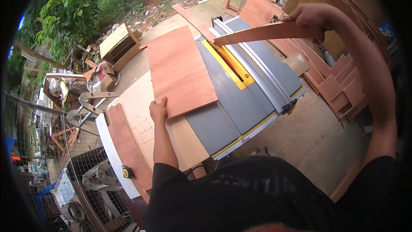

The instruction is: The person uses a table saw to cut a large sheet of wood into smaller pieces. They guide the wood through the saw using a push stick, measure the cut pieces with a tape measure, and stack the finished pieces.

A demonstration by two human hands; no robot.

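Gripping a wide panel (pixel 180 73) ahead of the left hand (pixel 158 111), narrow strip (pixel 266 33) jutting leftward from the clasping right hand (pixel 316 19)

The person wears a plain-cut black shirt (pixel 274 208), with a blurred band of pale grey lettering (pixel 257 183) across the front. Its short, loose black sleeves (pixel 171 181) end near the elbows, leaving both slim forearms (pixel 164 144) and the hands (pixel 159 111) bare.
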